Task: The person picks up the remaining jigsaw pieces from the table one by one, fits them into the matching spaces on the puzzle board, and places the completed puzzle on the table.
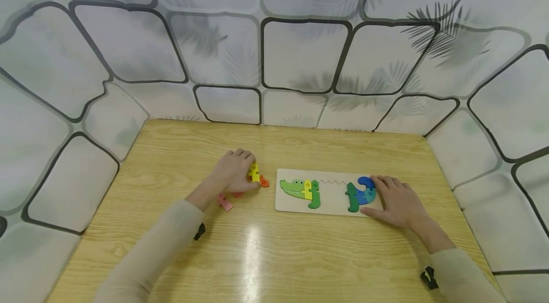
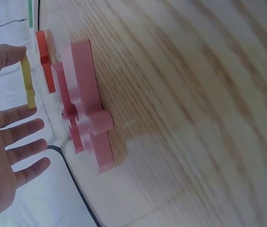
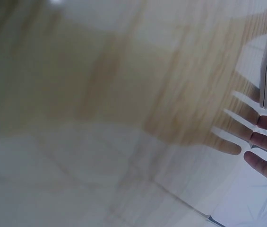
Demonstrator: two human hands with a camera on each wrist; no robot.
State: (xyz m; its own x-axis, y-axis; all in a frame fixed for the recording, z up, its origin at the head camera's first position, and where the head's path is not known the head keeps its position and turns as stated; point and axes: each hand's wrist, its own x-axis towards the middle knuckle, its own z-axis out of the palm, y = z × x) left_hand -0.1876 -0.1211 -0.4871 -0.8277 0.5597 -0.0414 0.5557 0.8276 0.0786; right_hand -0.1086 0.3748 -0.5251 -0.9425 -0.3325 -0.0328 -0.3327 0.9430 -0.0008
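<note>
My left hand pinches a yellow puzzle piece between thumb and forefinger, left of the board; its other fingers are spread. Beside it on the table lie an orange piece and pink pieces, partly hidden by the hand in the head view. The pale wooden puzzle board holds a crocodile: green head, yellow piece and green leg piece at left, another green leg piece and blue tail pieces at right. Between them is bare board. My right hand rests, fingers extended, at the board's right end.
The wood-grain table reaches a patterned wall at the back and at both sides. A dark device sits under each wrist.
</note>
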